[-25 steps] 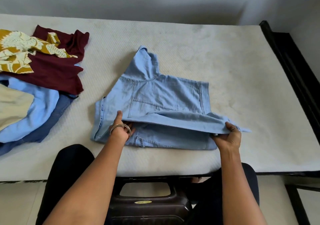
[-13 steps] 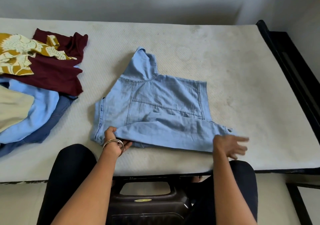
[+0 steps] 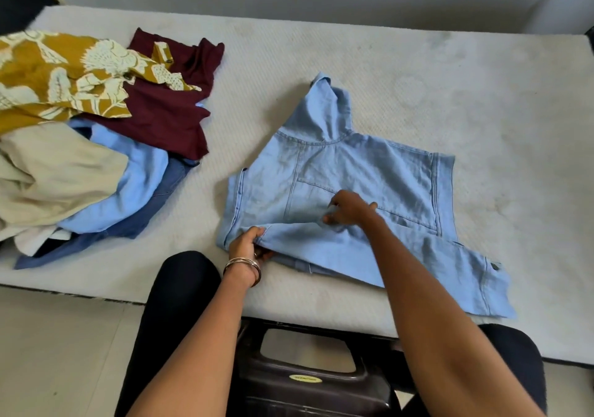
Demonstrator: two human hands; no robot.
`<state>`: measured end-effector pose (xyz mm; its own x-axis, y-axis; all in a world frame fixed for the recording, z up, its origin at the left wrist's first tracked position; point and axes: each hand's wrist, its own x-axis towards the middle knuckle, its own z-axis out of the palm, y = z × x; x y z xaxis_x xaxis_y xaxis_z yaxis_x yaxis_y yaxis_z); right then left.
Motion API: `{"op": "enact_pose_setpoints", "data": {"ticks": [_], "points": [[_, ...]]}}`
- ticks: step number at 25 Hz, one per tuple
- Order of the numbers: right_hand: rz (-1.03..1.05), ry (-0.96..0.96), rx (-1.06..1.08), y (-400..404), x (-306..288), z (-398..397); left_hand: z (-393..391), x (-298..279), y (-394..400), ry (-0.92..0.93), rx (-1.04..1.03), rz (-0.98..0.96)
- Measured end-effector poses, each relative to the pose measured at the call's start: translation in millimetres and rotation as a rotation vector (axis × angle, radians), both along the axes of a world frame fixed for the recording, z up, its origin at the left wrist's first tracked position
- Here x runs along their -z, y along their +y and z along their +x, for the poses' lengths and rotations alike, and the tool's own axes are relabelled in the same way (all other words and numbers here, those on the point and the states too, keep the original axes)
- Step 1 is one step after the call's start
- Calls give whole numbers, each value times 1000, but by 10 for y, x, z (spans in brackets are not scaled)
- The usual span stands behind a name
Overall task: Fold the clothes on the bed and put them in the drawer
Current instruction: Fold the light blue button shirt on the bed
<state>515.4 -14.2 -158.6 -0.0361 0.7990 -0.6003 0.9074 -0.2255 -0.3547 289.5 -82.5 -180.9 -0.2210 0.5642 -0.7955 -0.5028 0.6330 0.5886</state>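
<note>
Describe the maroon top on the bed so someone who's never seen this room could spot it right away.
Start at the white mattress and look to the heap of unfolded clothes on its left side. The maroon top lies at the heap's far right edge, partly under a mustard floral shirt. It is the only dark red piece, plain, among pale blue and beige ones.

Pale denim and a mixed pile on an off-white bed

The denim shirt is light blue; the piled garments: mustard shirt with cream floral print, maroon top, beige cloth, dark blue garment.
</note>
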Motion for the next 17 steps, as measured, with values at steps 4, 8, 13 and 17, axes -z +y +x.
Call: {"op": "enact_pose_setpoints", "data": {"ticks": [4,8,13,17], "points": [[212,56,416,-48,-9,167,73,56,26,87,-85,-52],[624,-76,416,-565,130,-81,159,83,22,82,-162,-38],[335,-42,-91,-1374,541,-29,225,177,-55,193,-123,25],[225,-181,19,-1593,570,296,277,26,-141,805,235,-202]]}}
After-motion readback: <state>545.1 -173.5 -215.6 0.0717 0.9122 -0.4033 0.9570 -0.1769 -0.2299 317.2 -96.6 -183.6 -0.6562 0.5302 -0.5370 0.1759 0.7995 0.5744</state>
